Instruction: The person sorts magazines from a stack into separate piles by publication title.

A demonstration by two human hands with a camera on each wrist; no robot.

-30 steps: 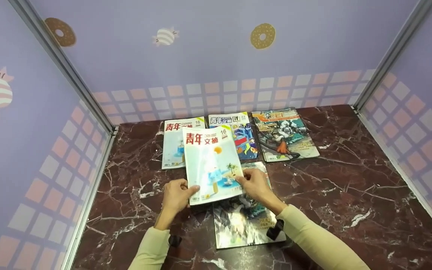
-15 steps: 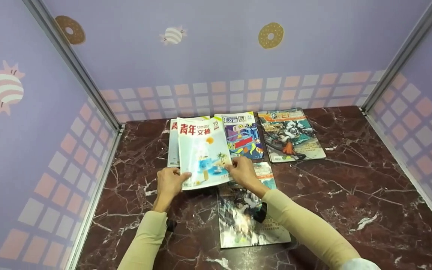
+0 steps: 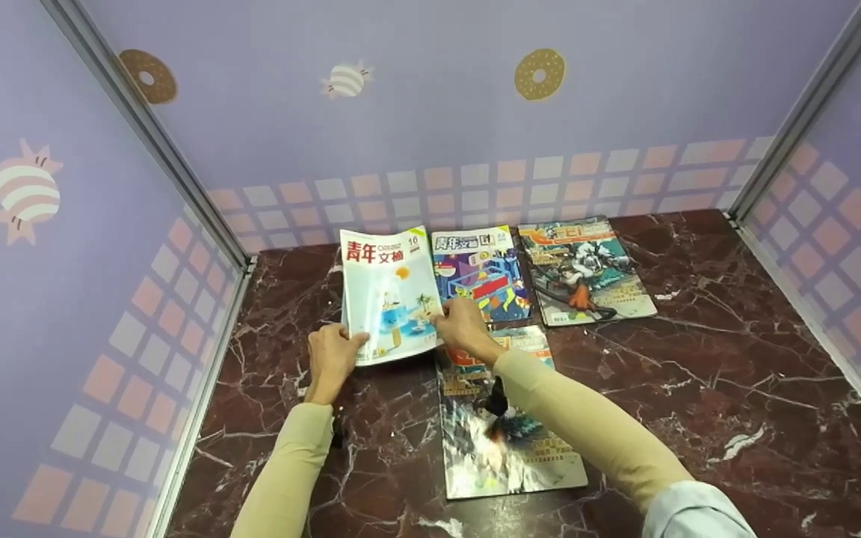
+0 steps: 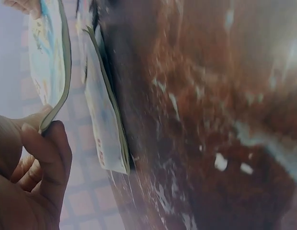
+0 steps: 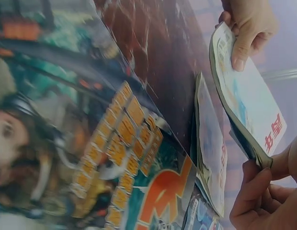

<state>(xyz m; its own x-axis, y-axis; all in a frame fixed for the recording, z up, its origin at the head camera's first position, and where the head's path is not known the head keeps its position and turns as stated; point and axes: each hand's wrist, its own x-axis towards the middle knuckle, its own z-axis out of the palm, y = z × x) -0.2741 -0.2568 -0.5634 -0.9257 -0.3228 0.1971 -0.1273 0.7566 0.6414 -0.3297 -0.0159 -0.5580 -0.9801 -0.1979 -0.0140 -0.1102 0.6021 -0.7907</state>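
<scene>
A magazine [image 3: 386, 291] with a pale blue beach cover and red title is held above the table. My left hand [image 3: 332, 354] pinches its near left corner between thumb and fingers. At the near right corner my right hand [image 3: 464, 329] grips it the same way. The near edge bends between the hands, as the left wrist view shows on the held magazine [image 4: 50, 52]. Beneath it another magazine [image 4: 104, 115] lies flat, mostly hidden in the head view; a gap separates the two. In the right wrist view the lower magazine [image 5: 211, 148] also shows.
Right of the held one lies a purple-blue cartoon magazine [image 3: 481, 276], then a comic magazine [image 3: 587, 273]. A glossy comic magazine [image 3: 505, 441] lies nearer, under my right forearm. The dark red marble table [image 3: 699, 373] meets patterned lilac walls [image 3: 430, 97] at back and sides.
Both hands have carried the beach-cover magazine away from me and slightly left, off the near glossy magazine. It now covers the similar magazine at the back left.
</scene>
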